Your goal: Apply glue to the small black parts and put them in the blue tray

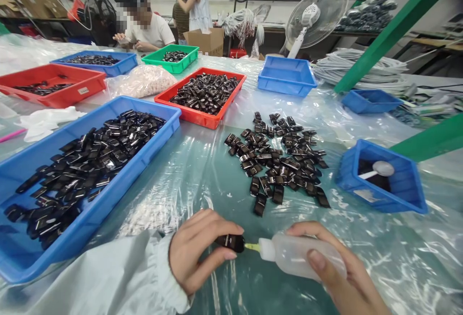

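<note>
My left hand (202,247) pinches a small glossy black plastic part (231,242) between thumb and fingers, just above the table. Wrapped round a translucent white squeeze bottle (300,254), my right hand (336,262) keeps it lying nearly level, its white cap pointing left. From the cap a thin yellowish nozzle (252,247) reaches the right end of the black part; whether it goes inside I cannot tell. Beyond both hands lies a loose pile of similar black parts (278,160) on the plastic-covered table.
A large blue tray (144,160) of black parts stands at left, a red tray (213,121) behind it. At right, a blue bin (376,199) holds a white spoon (381,169). Green bars (383,40) slant in from the right. A person (148,30) sits across the table.
</note>
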Demonstrator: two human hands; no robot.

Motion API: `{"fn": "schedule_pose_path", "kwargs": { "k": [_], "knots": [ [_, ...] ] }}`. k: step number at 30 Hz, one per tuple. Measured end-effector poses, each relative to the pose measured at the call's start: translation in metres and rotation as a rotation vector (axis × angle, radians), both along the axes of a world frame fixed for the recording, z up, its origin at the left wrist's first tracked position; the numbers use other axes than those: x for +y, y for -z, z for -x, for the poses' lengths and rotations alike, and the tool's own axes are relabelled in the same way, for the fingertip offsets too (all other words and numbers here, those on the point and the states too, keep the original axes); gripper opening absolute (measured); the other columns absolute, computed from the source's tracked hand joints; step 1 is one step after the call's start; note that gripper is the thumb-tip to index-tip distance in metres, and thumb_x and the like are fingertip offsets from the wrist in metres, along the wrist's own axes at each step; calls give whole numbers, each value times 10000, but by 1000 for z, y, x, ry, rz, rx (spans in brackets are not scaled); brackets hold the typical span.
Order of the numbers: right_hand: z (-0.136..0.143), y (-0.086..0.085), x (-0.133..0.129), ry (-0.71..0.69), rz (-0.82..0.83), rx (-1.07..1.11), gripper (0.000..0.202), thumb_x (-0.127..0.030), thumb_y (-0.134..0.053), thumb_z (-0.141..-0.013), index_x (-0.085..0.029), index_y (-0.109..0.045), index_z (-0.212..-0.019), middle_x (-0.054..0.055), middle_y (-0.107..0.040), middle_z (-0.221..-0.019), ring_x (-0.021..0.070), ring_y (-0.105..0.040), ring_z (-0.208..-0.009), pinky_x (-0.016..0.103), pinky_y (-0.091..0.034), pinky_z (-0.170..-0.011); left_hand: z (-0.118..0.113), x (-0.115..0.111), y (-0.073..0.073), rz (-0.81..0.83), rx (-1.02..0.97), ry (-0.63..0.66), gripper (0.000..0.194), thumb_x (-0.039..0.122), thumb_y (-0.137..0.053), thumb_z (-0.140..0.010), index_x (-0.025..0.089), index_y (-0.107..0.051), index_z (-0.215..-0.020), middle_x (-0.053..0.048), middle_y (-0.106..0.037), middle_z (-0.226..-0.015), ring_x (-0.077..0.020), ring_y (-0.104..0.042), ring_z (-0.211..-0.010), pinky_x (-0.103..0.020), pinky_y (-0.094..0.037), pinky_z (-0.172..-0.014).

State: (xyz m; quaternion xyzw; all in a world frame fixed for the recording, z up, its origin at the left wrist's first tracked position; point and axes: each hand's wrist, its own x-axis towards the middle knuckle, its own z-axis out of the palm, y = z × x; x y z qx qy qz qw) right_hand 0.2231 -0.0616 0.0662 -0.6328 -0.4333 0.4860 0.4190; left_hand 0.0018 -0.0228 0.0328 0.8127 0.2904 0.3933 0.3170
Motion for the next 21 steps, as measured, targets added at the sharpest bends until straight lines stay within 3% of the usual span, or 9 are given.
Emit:
{"fn": "schedule_pose_path", "kwargs": {
  "k": [7,12,17,21],
  "knots": [
    [-6,4,3,-108,-65,-83,300,-589,-585,-731,-307,-669,-786,-1,-634,-678,148,-549,-504,209,-465,-430,0,-1,1,9,53,-21,312,333,-388,-974,150,-534,-1181,-85,-586,-840,-188,-524,-745,-316,-434,-646],
    [-7,3,2,-70,-79,-97,281,-562,-583,-743,-295,-662,-781,5,-639,-678,162,-552,-503,231,-465,-420,0,-1,0,37,28,-13,243,271,-435,-957,161,-554,-1138,-91,-602,-887,-194,-531,-774,-321,-438,-657],
    [-11,4,3,-191,-114,-187,252,-538,-554,-780,-312,-650,-837,-2,-655,-662,160,-568,-479,228,-459,-414,1,0,2,69,36,-8,233,235,-464,-940,167,-543,-1149,-94,-605,-915,-199,-543,-791,-318,-443,-669],
    [-3,2,0,-90,-68,-151,290,-573,-575,-744,-307,-648,-835,-4,-638,-674,153,-543,-483,226,-452,-422,1,0,2,108,40,-19,238,241,-479,-932,182,-532,-1157,-79,-600,-891,-194,-536,-775,-303,-432,-668]
  ]
}}
